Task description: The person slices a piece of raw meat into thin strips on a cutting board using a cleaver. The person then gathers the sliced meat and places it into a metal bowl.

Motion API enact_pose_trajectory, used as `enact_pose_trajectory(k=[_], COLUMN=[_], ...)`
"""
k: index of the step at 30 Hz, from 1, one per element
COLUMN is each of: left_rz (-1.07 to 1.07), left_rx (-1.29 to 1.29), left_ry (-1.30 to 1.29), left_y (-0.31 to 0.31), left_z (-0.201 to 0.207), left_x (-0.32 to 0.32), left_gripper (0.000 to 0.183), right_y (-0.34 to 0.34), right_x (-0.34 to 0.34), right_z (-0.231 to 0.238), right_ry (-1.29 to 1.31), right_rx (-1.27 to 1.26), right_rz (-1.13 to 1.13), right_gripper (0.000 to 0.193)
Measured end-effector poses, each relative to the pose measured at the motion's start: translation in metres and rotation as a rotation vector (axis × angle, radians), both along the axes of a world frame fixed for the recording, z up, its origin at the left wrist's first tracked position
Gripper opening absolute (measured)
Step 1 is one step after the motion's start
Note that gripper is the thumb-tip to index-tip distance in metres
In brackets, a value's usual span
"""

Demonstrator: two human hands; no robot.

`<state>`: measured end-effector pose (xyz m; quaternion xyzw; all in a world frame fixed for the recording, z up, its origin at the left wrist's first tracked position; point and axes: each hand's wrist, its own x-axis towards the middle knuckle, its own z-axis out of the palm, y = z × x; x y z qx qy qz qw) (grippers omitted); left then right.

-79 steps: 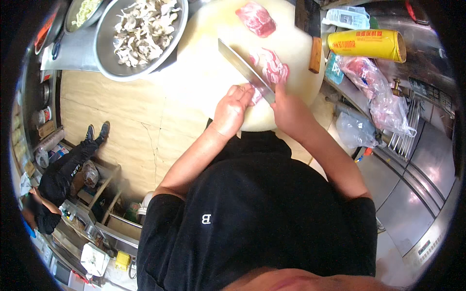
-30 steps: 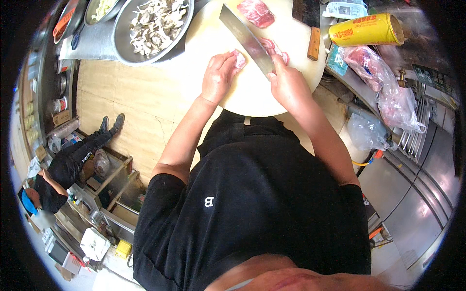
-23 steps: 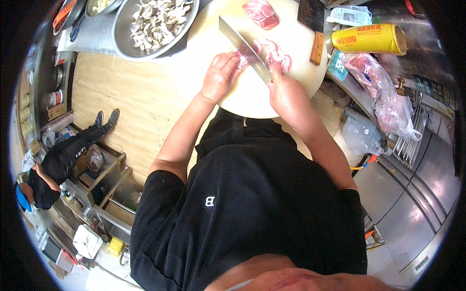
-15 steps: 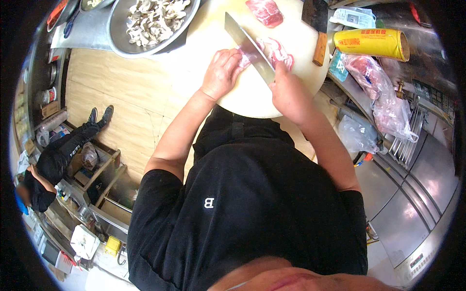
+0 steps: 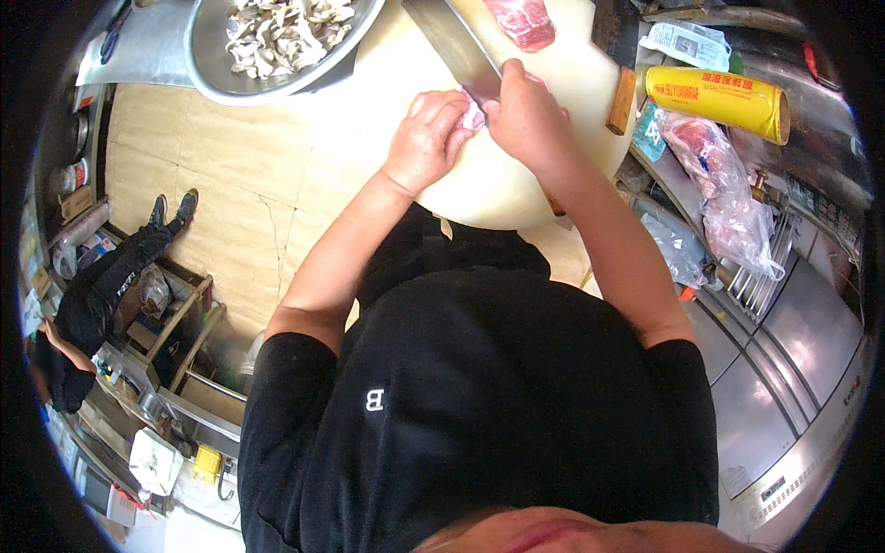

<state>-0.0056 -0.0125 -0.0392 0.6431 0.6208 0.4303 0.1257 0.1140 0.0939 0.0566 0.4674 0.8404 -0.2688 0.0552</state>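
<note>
Raw meat piece (image 5: 473, 118) sits on the cutting board, right at the fingertips of the left hand (image 5: 422, 140). On my feed the biggest thing around it is the steel tabletop (image 5: 143, 63) at upper left, running beneath a large metal bowl. The round, pale cutting board (image 5: 498, 189) spreads in front of the person's waist. Just left of it, that metal bowl (image 5: 208, 57) holds a heap of torn oyster mushrooms (image 5: 286, 39). Off to the right I see a clear plastic bag of meat (image 5: 714, 175), and above it a yellow roll (image 5: 719, 100) lying on its side. Next in size is a broad-bladed cleaver (image 5: 454, 41), slanting up and left from the right hand (image 5: 530, 115), whose grip is closed around its handle. The left grip is narrow, bent fingers and thumb pinning the meat; I can't tell whether the blade touches it. Near the board's far side rests a thicker meat chunk (image 5: 523, 23). Smaller still, a wooden handle (image 5: 621, 100) lies at the board's right edge.
</note>
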Motion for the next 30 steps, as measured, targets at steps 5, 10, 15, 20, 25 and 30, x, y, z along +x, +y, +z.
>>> enact_pose_trajectory(k=[5,10,15,20,25,30], left_rz=[0.023,-0.002,-0.022,-0.011,0.014,-0.012], left_rx=[0.015,0.031,0.021,0.03,0.049,0.057], left_ry=[0.036,0.038,0.036,0.041,0.043,0.052], left_y=[0.002,0.001,0.0,0.001,-0.002,-0.002], left_z=[0.008,-0.001,-0.003,0.003,-0.001,-0.004], left_x=[0.0,-0.001,-0.001,-0.001,0.002,0.0], left_gripper=[0.033,0.034,0.035,0.036,0.036,0.036], right_y=[-0.017,-0.041,-0.002,-0.018,-0.034,-0.044], right_x=[0.024,0.048,0.003,0.041,0.068,0.058], right_z=[0.008,0.012,-0.006,0.003,0.015,0.031], right_ry=[0.009,0.029,0.109,0.158,0.105,0.078], right_rx=[0.013,-0.051,-0.094,-0.05,-0.036,-0.033], right_rz=[0.054,-0.042,-0.005,-0.015,-0.031,-0.01], right_gripper=[0.036,0.033,0.03,0.037,0.042,0.043])
